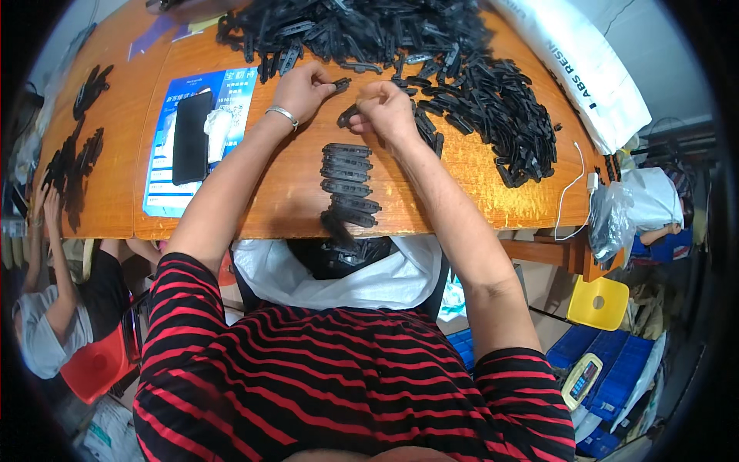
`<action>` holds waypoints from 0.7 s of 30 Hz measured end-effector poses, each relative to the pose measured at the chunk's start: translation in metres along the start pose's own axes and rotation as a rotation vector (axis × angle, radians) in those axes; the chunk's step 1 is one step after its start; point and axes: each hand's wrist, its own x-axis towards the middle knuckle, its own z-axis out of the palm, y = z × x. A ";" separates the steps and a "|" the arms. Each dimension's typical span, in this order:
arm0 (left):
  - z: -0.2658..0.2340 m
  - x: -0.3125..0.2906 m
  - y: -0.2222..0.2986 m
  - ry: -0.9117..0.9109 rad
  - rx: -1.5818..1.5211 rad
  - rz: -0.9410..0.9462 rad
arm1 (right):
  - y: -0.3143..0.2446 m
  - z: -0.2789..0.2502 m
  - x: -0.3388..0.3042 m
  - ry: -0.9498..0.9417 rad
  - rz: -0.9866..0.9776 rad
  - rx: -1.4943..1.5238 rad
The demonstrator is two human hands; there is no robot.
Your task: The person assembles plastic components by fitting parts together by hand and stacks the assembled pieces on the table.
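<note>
My left hand [302, 92], with a silver bracelet at the wrist, pinches a small black plastic piece [341, 85] between thumb and fingers. Just to its right, my right hand [388, 112] is closed on another black piece [348, 118], partly covered by the fingers. Below the hands, several long black plastic pieces [346, 165] lie in a column running toward the table's near edge. The lowest one looks smeared. On my lap, an open white sack [308, 283] holds more black pieces [350, 258].
A large heap of black pieces [339, 35] covers the far table, with another pile [493, 115] at right. At left, a black phone [191, 138] lies on a blue sheet [165, 202]. A white bag [585, 77] lies far right. A co-worker's hands [48, 208] are at the left edge.
</note>
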 end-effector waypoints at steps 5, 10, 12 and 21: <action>-0.006 -0.017 0.004 -0.066 -0.315 -0.215 | 0.035 -0.006 -0.006 -0.058 -0.089 -0.049; -0.005 -0.023 0.023 -0.158 -0.359 -0.215 | 0.037 -0.022 -0.003 -0.010 -0.220 -0.509; -0.010 -0.027 0.016 -0.182 -0.404 -0.162 | 0.021 -0.016 -0.007 0.158 -0.597 -0.662; -0.006 -0.048 0.037 -0.268 -0.368 -0.150 | 0.005 -0.032 -0.017 -0.129 -0.087 -0.166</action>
